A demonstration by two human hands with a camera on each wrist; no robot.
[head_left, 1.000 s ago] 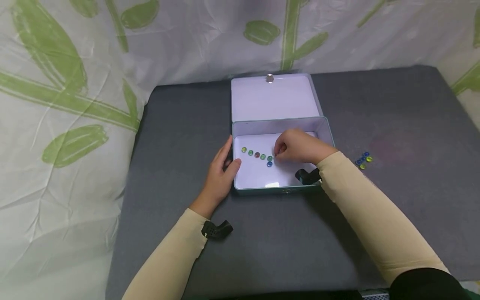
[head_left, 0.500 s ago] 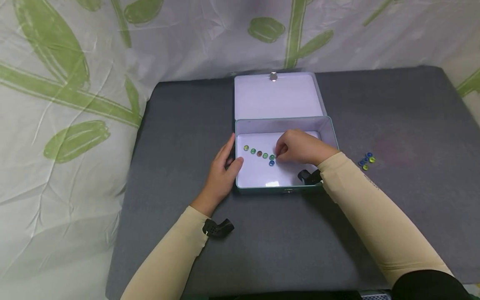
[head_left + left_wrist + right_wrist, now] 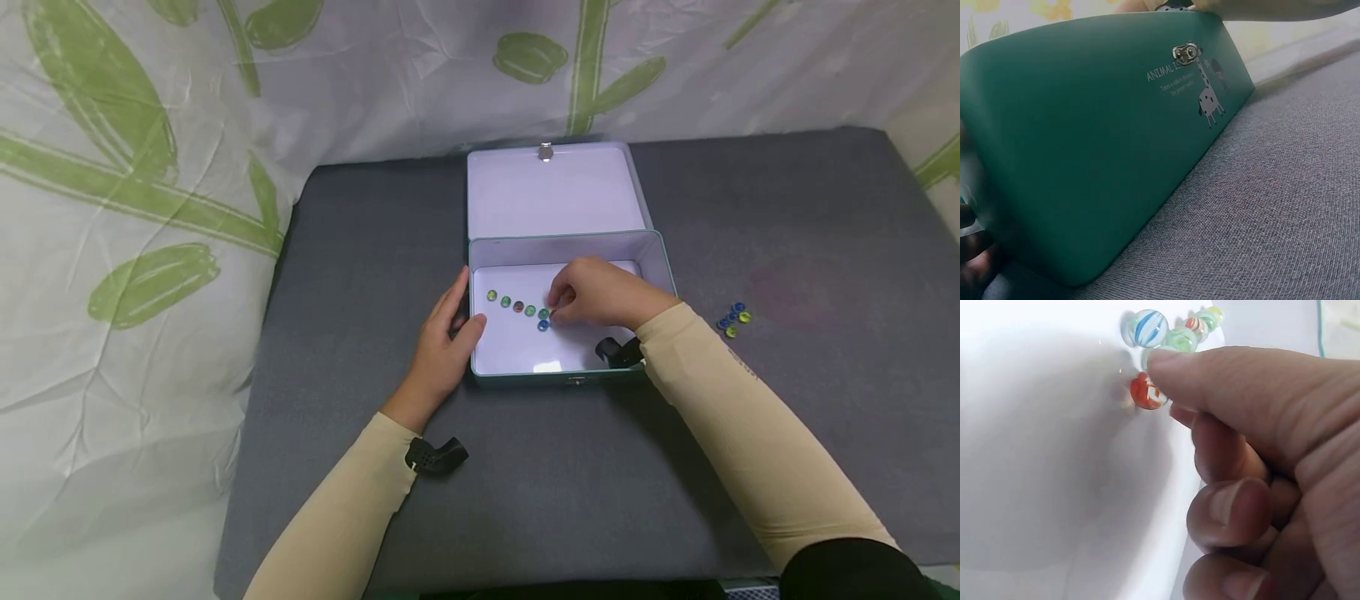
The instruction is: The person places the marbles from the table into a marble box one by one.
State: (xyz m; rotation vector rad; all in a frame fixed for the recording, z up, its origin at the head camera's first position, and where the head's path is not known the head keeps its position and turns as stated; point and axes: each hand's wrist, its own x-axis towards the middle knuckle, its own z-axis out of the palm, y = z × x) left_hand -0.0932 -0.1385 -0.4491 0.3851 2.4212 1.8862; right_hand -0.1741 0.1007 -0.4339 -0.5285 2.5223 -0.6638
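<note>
A green tin box point(image 3: 517, 354) with a white inside lies with its lid point(image 3: 555, 192) laid back. My left hand point(image 3: 438, 346) holds the box's left wall, thumb over the rim and fingers along the outside. Inside the box, my right hand point(image 3: 600, 293) pinches a red-and-clear marble point(image 3: 1146, 392) between thumb and forefinger, low over the white floor. Beside its fingertips runs a slanting row of yellow, green and red marbles point(image 3: 518, 307). A blue-striped marble point(image 3: 1150, 329) sits just below the row's near end. My thumb partly covers a green marble in the right wrist view.
To the right of the box, several blue and yellow marbles point(image 3: 732, 321) lie clustered on the grey cloth point(image 3: 810, 392). A white curtain with green leaf patterns point(image 3: 420, 75) hangs behind and left of the table. A metal clasp point(image 3: 545, 152) sits at the lid's far edge.
The view shifts slightly. My right hand stays at the end of the row with its fingertips moving only a little; my left hand keeps its place on the box.
</note>
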